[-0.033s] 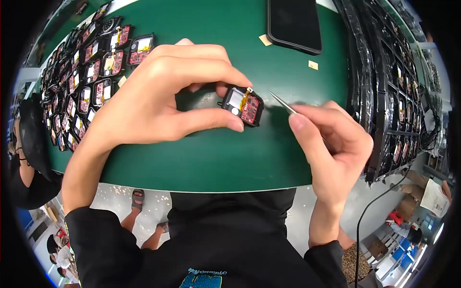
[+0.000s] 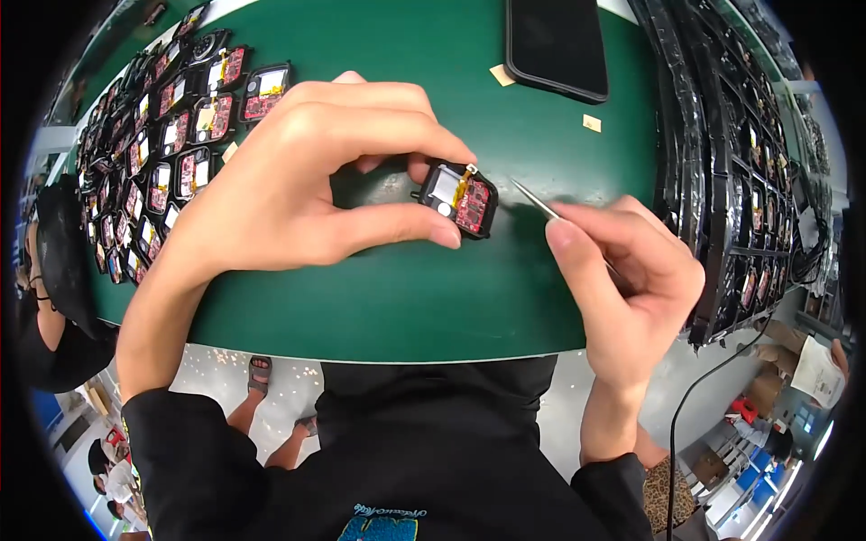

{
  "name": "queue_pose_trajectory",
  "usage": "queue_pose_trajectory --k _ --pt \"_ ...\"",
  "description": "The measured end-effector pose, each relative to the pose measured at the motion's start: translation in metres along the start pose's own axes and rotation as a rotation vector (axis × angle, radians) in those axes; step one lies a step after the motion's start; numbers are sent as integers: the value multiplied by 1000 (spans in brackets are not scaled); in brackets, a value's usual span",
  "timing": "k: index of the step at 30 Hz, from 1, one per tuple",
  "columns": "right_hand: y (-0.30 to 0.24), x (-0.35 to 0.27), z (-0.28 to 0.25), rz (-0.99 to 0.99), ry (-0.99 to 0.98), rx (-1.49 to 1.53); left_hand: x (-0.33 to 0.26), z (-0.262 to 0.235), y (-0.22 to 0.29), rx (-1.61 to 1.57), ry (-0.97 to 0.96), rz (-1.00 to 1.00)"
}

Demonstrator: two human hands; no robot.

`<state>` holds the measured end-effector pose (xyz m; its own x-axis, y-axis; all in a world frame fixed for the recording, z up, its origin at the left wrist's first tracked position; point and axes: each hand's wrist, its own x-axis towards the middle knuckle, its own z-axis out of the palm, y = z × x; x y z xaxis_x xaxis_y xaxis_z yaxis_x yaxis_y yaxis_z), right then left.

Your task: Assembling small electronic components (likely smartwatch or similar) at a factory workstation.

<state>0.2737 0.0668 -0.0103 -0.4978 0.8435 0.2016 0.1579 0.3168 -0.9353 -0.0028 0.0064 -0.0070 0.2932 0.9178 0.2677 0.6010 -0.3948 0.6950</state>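
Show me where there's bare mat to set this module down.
Bare green mat runs along the near edge below the left hand and module, and between right hand and phone. Module rows crowd the left, trays the right.

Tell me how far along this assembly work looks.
Done: nothing shows which modules are finished; rows of open modules lie at left. In hand: left hand pinches one open module; right hand aims tweezers beside it. Left: black trays at right hold more units.
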Motion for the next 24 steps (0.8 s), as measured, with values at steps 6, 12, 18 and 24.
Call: queue_pose_trajectory --k 6,12,18,24 --pt "-11 4 3 -16 -92 -209 4 -2 -1 31 0 -7" --pt "-8 11 6 -66 -125 -245 5 -5 -3 35 -15 -13" --pt "-6 10 7 -63 -90 -257 6 -5 -4 39 -30 -11" --pt "-5 6 10 -165 -27 -321 6 -4 1 30 -5 -68"
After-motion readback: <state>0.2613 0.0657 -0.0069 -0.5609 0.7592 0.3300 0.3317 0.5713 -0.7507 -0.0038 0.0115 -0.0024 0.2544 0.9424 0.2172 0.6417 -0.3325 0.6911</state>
